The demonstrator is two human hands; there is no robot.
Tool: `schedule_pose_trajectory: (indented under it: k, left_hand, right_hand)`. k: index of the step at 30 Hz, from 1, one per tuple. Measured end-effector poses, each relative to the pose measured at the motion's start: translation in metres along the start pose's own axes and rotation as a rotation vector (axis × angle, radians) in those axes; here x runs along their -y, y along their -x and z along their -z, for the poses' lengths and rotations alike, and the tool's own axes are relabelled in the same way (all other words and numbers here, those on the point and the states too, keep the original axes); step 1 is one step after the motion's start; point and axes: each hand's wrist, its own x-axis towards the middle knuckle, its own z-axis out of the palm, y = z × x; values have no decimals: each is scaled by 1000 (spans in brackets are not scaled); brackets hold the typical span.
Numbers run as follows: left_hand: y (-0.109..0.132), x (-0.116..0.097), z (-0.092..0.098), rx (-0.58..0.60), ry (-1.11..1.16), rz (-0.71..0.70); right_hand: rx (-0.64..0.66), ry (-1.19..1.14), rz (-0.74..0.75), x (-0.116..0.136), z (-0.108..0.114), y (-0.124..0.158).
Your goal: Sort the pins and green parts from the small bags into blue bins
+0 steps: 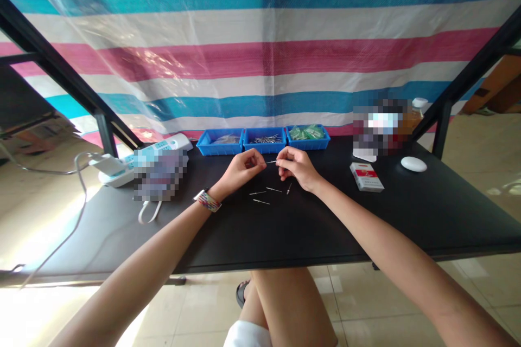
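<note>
Over the black table (309,233), my left hand (244,167) and my right hand (297,165) pinch a thin metal rivet (271,162) between them, one at each end. Below my hands lie several similar rivets: one (258,193) at left, one (274,190) in the middle, one (261,201) nearer the front edge, and one (288,188) under my right hand. Behind my hands, the middle blue bin (265,147) holds many metal pieces. The left blue bin (222,149) holds clear bags or pieces, and the right blue bin (308,144) holds green packets.
On the left are a power strip (175,143) with a plug (106,165), cables and a blurred object (163,173). To the right lie a cigarette box (367,178), a white oval object (413,164) and a bottle (418,108). A striped sheet (228,59) hangs behind.
</note>
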Motion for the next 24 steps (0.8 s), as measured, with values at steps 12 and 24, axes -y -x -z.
schedule_pose_trajectory:
  k: [12,24]
  left_hand:
    - [10,-6,-1,310,-352,-98]
    - [10,-7,-6,276,-601,-213]
  right_hand:
    - [-135,-208,-104,8,10,-18]
    - [-182,-28,-130,4,9,-13]
